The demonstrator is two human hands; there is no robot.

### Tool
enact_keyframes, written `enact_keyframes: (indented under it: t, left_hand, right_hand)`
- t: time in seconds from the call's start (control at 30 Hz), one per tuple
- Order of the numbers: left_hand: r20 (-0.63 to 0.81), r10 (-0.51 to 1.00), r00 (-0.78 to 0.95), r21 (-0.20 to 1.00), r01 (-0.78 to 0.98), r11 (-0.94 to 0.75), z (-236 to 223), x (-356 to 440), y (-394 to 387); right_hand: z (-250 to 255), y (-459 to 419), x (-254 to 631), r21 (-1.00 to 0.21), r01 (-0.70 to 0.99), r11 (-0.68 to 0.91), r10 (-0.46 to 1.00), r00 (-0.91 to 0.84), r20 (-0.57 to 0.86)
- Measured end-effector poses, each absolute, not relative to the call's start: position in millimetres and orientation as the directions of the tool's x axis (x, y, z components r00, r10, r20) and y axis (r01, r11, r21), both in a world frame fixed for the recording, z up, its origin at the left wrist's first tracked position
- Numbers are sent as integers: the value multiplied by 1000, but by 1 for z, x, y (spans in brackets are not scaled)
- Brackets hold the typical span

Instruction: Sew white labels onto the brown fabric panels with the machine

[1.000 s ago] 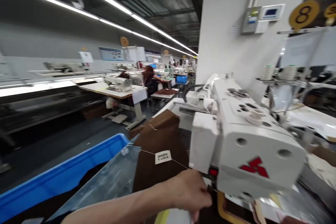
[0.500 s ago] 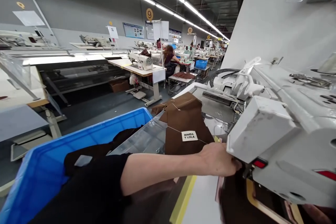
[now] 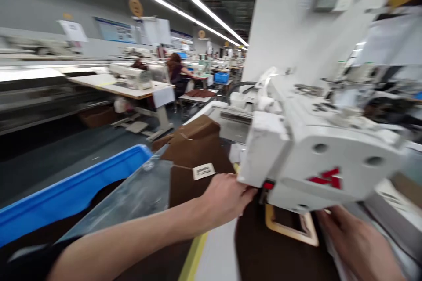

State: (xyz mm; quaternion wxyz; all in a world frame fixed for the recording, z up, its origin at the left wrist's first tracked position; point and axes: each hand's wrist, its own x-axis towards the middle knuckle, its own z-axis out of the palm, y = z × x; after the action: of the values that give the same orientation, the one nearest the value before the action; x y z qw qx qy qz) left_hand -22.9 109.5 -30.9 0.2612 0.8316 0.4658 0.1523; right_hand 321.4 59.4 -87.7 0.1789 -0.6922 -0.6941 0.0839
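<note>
The white label [image 3: 203,171], its blurred lettering apparently reading BIMBA Y LOLA, lay on brown fabric [image 3: 189,184]. A red emblem [image 3: 326,178] marked the sewing machine [image 3: 296,153], whose head overhung the dark cloth [image 3: 283,252] and tan frame [image 3: 308,233]. The left hand [image 3: 227,197] curled narrowly beside the head; the right hand [image 3: 358,237] reached in beside the frame, partly hidden. Neither grip could be determined. At left, the blue bin [image 3: 112,169] contained dark material [image 3: 70,221].
</note>
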Motion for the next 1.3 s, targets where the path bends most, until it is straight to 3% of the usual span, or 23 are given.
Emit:
enact_keyframes:
  t: [0.13,0.2,0.27,0.37,0.47,0.57,0.67,0.83,1.1,1.3]
  left_hand:
    - [150,716,681,447,600,-664,-45,-44,91]
    - [176,615,768,268,564,-781,-52,-50,88]
    - [146,574,806,162,553,-817,-56,-48,89]
    - [95,588,803,102,580,-809,-55,-37,96]
    - [174,592,787,71,590,-805,-63,-33,105]
    - [296,540,788,32,557,-830,-80,-40,110]
    - [331,516,790,-48,560,-827,-86,-45,113]
    - [217,586,781,23,596,-803,-69,-33,111]
    - [164,660,733,103,653,-750,-80,-46,100]
    - [216,651,728,102,646,-756,-73,-39,103]
  right_hand:
    - [-82,28,324,-216,923,320,917,-245,314]
    - [-77,17,319,-155,867,473,853,-407,328]
    - [-73,13,314,-117,837,534,825,-487,286]
    - [-66,18,313,-137,865,484,874,-470,122]
    - [-60,25,316,-187,902,390,919,-394,17]
    - [-55,30,316,-223,922,316,946,-323,2]
    - [-53,35,313,-237,924,299,953,-303,22]
    - [-53,40,317,-270,910,315,948,-314,48]
    - [-64,23,321,-263,901,344,939,-330,98]
    - [-61,21,321,-233,921,312,949,-290,124]
